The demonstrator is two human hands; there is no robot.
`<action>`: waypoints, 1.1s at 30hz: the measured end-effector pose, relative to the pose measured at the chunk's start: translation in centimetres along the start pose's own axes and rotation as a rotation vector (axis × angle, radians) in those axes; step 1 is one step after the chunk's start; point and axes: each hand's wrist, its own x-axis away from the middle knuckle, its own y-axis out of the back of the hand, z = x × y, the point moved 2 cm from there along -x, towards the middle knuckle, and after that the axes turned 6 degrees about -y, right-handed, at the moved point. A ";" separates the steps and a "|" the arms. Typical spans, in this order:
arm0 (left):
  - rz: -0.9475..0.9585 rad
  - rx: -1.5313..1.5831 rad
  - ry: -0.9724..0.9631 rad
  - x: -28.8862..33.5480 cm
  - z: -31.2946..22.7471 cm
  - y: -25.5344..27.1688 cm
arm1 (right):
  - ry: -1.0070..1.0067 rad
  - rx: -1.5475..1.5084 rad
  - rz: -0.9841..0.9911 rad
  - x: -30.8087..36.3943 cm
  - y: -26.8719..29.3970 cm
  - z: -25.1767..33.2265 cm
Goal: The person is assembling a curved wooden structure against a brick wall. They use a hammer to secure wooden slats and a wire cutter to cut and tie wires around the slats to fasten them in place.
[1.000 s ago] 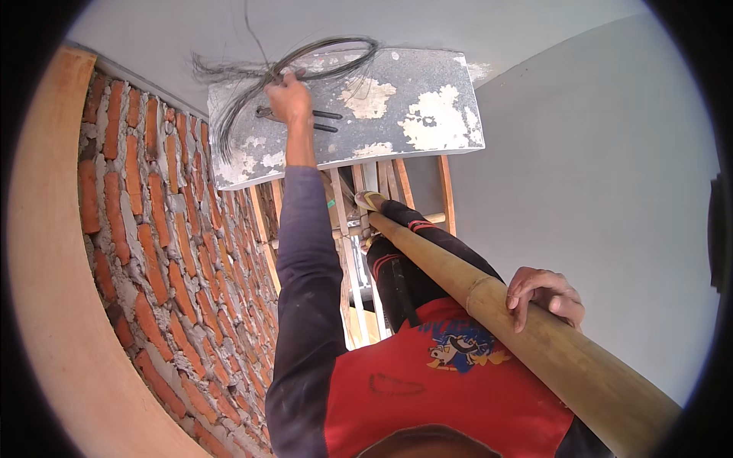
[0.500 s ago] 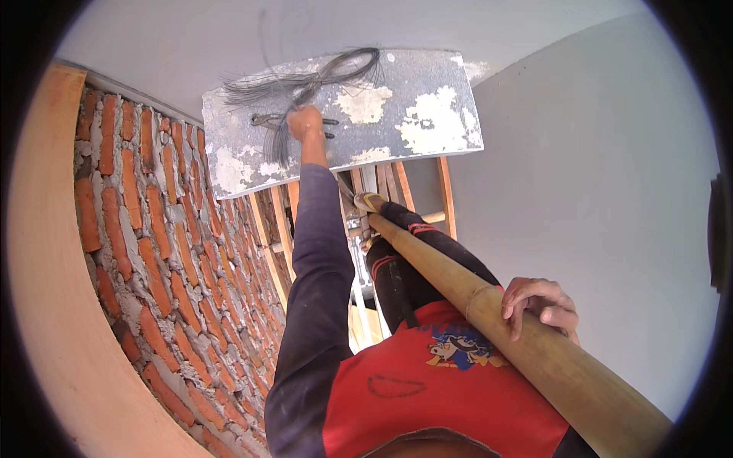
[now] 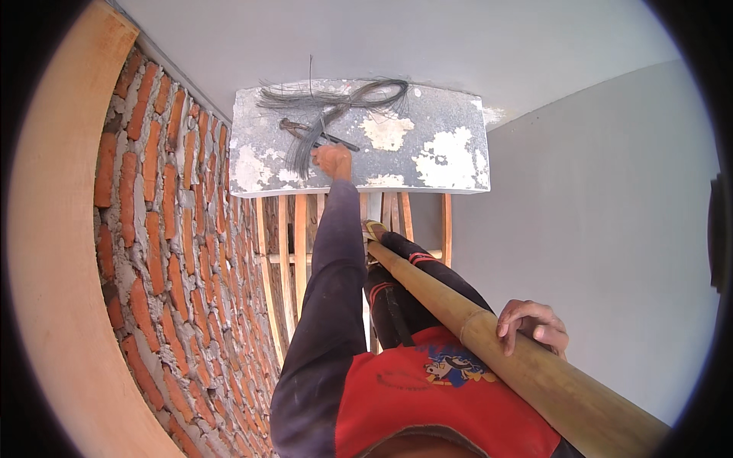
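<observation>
My left hand (image 3: 334,160) reaches out over a grey ledge with flaking white patches (image 3: 450,164). Its fingers are closed beside the loose ends of a bundle of thin dark wire (image 3: 336,114), right below the pincers (image 3: 340,141); what they pinch is hidden. The wire is bent into a loop at one end and fans out at the other. The pincers lie partly under its strands. At the right, my right hand (image 3: 534,327) rests loosely on a thick bamboo pole (image 3: 489,332), fingers half curled and apart from the thumb, fingertips touching the pole.
A rough brick wall (image 3: 164,229) stands at the left behind a curved pale board edge (image 3: 65,229). Smooth grey wall (image 3: 595,191) rises at the right. Below the ledge are upright wooden slats (image 3: 300,229) and my foot (image 3: 374,230) beside the pole.
My left hand has drawn back a little from the middle of the wire bundle toward me. The pincers have turned slightly, handles toward me. My right hand stays on the pole.
</observation>
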 end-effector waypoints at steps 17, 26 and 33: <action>0.957 0.290 -0.192 10.4 10.7 19.4 | -0.423 0.630 -0.265 -1.4 -0.8 1.4; 0.578 0.453 -0.833 16.9 8.0 26.4 | -1.124 1.494 0.089 -0.2 -2.4 2.2; 0.202 0.344 -1.097 16.9 5.5 29.0 | -0.547 1.715 -0.279 0.9 -4.1 4.6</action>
